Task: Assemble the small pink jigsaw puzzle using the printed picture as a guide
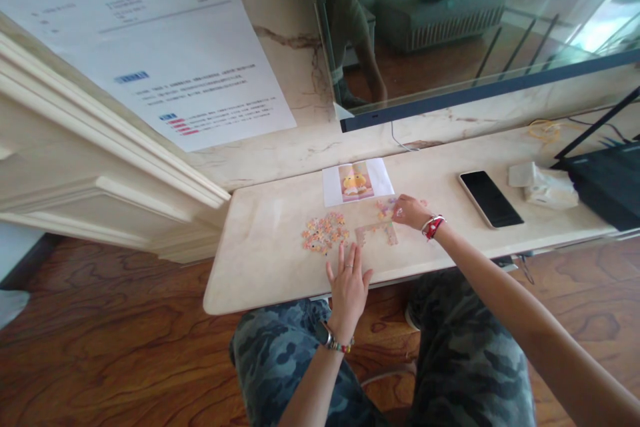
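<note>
Our pale desk (pixel 265 240) seems arranged for easy reach: our left hand (pixel 349 290) spreads wide at the near edge; our right hand (pixel 411 212) bunches narrow over purplish pieces (pixel 385 208), whether gripping one we cannot tell; between the hands sits a partial puzzle border (pixel 391 234), loose pile (pixel 325 233) left, printed sheet (pixel 357 181) far, perhaps for viewing

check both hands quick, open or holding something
Left hand: open, palm down.
Right hand: at the small puzzle pieces; whether it holds one cannot be told.
</note>
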`<state>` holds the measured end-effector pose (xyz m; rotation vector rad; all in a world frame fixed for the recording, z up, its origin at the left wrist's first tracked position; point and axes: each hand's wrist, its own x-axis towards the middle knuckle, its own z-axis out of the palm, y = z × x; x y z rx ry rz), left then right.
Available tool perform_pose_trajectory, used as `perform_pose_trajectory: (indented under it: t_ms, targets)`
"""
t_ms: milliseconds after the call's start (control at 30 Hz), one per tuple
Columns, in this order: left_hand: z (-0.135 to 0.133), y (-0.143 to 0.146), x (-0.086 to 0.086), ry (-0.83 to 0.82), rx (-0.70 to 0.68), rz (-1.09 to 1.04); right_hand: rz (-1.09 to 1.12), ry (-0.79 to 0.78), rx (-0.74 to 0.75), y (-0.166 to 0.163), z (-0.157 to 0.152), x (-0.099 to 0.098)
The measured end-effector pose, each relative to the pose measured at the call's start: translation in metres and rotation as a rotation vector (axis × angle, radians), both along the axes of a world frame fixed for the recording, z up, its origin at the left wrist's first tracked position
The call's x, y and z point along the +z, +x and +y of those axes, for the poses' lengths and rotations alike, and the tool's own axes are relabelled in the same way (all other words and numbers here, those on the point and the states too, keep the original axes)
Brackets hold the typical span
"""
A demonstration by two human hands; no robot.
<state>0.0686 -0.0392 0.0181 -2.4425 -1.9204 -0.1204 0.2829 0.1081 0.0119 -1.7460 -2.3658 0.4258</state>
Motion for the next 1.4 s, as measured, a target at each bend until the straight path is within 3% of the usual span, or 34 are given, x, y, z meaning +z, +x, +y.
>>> perform_pose_trajectory:
  t_ms: [200, 367, 633, 800, 1000, 1133, 1400]
  targets:
    - [0.001, -0.001, -0.002, -0.010, -0.006, 0.004, 0.154, -0.001, -0.136, 0.002, -0.006, -0.002]
    - [0.000, -0.004, 0.000, -0.024, -0.002, 0.000, 0.530, 0.001, -0.213, 0.010, -0.017, -0.003]
    - [0.000, -0.003, 0.006, -0.041, 0.000, -0.006, 1.069, -0.243, -0.458, 0.011, -0.080, -0.010]
    - [0.000, -0.003, 0.004, -0.037, -0.005, -0.001, 0.947, -0.278, -0.526, 0.005, -0.101, -0.013]
    - [-0.001, -0.002, 0.003, -0.034, -0.007, -0.002, 0.981, -0.269, -0.585, -0.014, -0.110, -0.012]
    - [0.000, -0.002, 0.005, -0.038, -0.007, -0.004, 0.777, -0.215, -0.610, -0.024, -0.113, -0.006]
    - [0.003, -0.003, 0.004, -0.035, -0.014, -0.012, 0.581, -0.113, -0.539, -0.029, -0.113, 0.000]
